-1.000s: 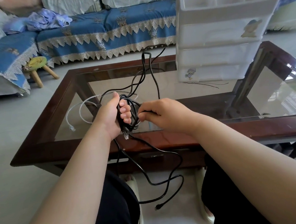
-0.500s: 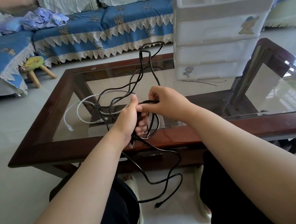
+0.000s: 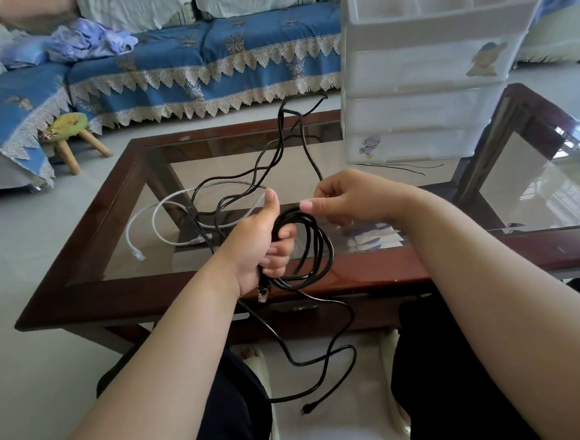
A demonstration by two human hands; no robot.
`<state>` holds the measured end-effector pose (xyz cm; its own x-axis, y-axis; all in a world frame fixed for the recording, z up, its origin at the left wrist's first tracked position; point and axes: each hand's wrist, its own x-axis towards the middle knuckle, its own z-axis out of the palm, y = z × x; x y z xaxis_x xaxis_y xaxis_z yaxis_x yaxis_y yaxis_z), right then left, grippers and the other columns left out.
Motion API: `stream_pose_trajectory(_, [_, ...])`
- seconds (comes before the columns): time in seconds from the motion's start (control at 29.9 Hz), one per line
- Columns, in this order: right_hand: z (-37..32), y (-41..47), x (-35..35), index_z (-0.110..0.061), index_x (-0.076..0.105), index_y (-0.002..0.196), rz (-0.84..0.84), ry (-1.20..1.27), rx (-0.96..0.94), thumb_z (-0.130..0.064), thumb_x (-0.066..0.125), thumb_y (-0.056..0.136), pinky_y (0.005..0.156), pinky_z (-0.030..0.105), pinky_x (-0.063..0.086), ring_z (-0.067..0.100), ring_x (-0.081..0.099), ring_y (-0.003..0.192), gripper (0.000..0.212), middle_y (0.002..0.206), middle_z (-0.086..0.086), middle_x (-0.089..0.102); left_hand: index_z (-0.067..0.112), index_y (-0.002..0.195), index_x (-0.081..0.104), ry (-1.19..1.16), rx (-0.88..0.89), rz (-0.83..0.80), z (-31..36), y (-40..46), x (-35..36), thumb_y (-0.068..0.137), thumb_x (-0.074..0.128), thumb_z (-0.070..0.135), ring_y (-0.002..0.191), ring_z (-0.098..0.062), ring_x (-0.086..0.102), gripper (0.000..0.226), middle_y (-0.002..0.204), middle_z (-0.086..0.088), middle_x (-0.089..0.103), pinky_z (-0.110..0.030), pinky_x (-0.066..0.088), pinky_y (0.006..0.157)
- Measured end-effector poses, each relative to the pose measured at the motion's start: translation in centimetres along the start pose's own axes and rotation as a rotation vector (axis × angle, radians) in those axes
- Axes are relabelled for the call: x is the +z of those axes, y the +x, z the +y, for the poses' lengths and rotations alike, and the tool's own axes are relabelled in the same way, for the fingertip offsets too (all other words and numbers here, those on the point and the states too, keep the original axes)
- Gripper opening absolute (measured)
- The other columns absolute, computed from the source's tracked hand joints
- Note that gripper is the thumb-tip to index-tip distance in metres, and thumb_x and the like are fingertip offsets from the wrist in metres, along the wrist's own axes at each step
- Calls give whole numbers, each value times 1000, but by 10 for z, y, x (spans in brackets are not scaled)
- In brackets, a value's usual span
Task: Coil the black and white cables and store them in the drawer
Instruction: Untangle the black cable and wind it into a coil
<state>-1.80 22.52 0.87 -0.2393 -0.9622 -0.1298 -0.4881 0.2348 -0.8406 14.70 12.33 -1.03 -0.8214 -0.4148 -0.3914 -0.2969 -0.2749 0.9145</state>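
Observation:
My left hand (image 3: 261,242) grips a bundle of coiled loops of the black cable (image 3: 313,249) over the table's near edge. My right hand (image 3: 345,198) pinches a strand of the same cable just right of the coil's top. More black cable runs up across the glass toward the far edge, and a loose tail hangs down to the floor between my knees, ending in a plug (image 3: 307,408). The white cable (image 3: 151,222) lies in loose loops on the glass at the left. A white plastic drawer unit (image 3: 426,73) stands at the table's back right, its drawers shut.
The glass-topped table has a dark wooden frame (image 3: 122,297). A blue sofa (image 3: 202,61) with lace trim is behind it, and a small wooden stool (image 3: 69,132) stands on the floor at the left. Papers (image 3: 375,239) show under the glass near my right hand.
Both hands have risen a little and drawn apart. The coil in my left hand now hangs open as wider loops, with my right hand leading a strand up at its top.

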Motion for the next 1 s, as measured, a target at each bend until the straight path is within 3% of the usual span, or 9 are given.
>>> stream_pose_trajectory(0.13, [-8,8,23,-16,58,82,193,-79,-70,-59,51,86,46,19,38,6,43,43,44,50,-9,49,19,54,39,-266,-59,-81,4,-1,-8,92,27,69,28,-4,16,64,40,8,21,-19,10,33])
stream_pose_trajectory(0.23, [-12,9,34,-10,67,75,130,-110,-22,-62,32,93,62,28,38,14,50,59,65,63,4,52,20,52,36,-315,-57,-56,5,-2,-8,93,39,62,26,-3,16,58,38,8,21,-16,12,30])
stream_pose_trajectory(0.3, [-13,9,38,-9,66,64,66,-21,44,-63,26,94,66,26,38,9,53,57,74,59,1,58,21,51,36,-314,-58,-27,6,-2,-8,94,42,57,26,-4,16,57,38,8,20,-16,12,29])
stream_pose_trajectory(0.47, [-11,16,46,-10,45,50,162,174,-7,-59,35,95,60,24,40,12,47,43,68,42,2,51,21,50,38,-348,-33,-11,7,-2,-9,95,43,53,26,-3,16,56,36,9,21,-15,12,30])
stream_pose_trajectory(0.6, [-9,18,49,-8,47,54,223,151,-61,-53,36,97,51,14,38,7,46,40,63,44,1,51,20,50,40,-368,-38,-8,8,-2,-9,95,45,51,25,-3,21,55,35,8,24,-16,17,29])
stream_pose_trajectory(0.74, [-5,17,51,-8,49,57,258,118,-45,-52,37,97,56,19,41,7,49,42,60,48,3,55,22,47,39,-419,-77,-17,10,-1,-8,93,45,53,28,-2,30,56,40,9,36,-14,27,30])
stream_pose_trajectory(0.84, [-6,20,55,-5,51,61,321,41,-54,-50,39,97,57,27,41,9,46,45,59,51,8,53,21,53,41,-471,-70,-99,13,-2,-11,92,44,54,24,-2,29,52,35,11,31,-12,23,28])
stream_pose_trajectory(0.94, [-5,23,57,-13,41,55,412,-34,-136,-44,42,97,49,18,30,5,39,44,52,50,-3,42,20,55,42,-480,-34,-125,13,-3,-15,93,43,54,23,-2,25,52,34,11,28,-13,18,28])
stream_pose_trajectory(1.0, [-2,25,60,-19,43,59,448,-72,-155,-46,43,96,49,20,31,3,43,44,46,50,-6,44,20,55,42,-467,-19,-88,11,-2,-15,95,41,55,25,-3,21,53,37,11,26,-15,15,29])
